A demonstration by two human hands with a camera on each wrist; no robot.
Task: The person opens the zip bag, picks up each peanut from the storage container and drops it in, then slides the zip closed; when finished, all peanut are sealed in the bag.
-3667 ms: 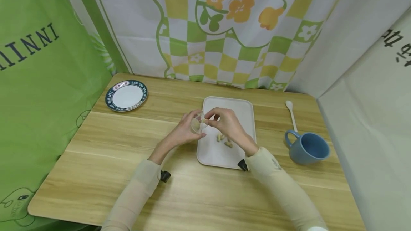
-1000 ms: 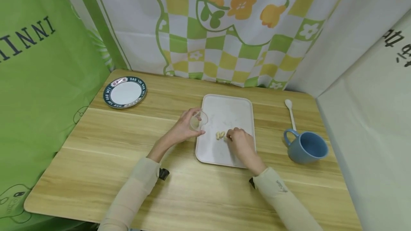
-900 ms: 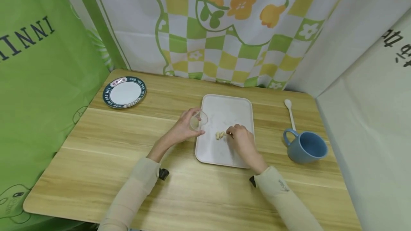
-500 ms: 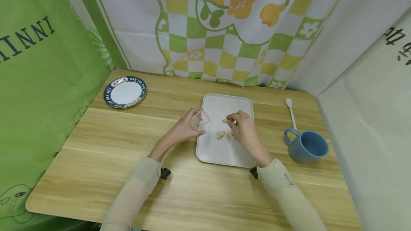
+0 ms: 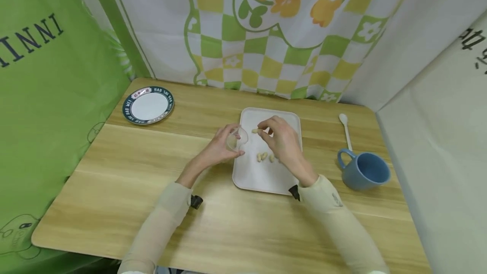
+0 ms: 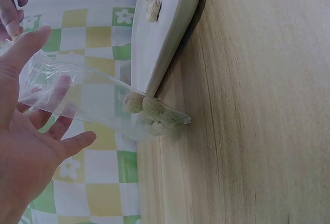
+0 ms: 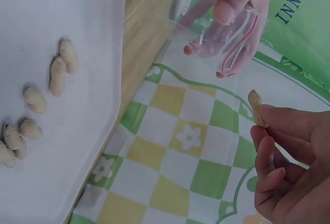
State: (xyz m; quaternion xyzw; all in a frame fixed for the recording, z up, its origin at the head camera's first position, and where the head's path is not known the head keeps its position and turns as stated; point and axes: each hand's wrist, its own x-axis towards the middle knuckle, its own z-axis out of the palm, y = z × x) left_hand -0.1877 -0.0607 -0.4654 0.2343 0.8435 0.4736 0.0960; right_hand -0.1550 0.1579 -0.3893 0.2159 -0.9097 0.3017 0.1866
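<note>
My left hand point(image 5: 218, 147) holds a clear zip-lock bag point(image 6: 103, 98) by its mouth, thumb and fingers spreading it apart. Several peanuts point(image 6: 160, 112) lie in the bottom of the bag in the left wrist view. My right hand point(image 5: 283, 138) pinches one peanut point(image 7: 255, 108) between thumb and fingertips, a short way right of the bag's mouth. Below it, more peanuts in their shells point(image 7: 58, 76) lie on the white tray point(image 5: 258, 181); the right hand partly hides them in the head view.
A plate with a dark green rim point(image 5: 148, 105) lies at the table's back left. On the right stand a blue mug point(image 5: 363, 174) and, behind it, a white spoon point(image 5: 345, 128). A patterned curtain point(image 5: 266, 45) hangs along the table's back edge.
My right hand has picked a peanut off the tray and moved it up and left toward the bag. The left hand has kept its hold on the bag almost in place.
</note>
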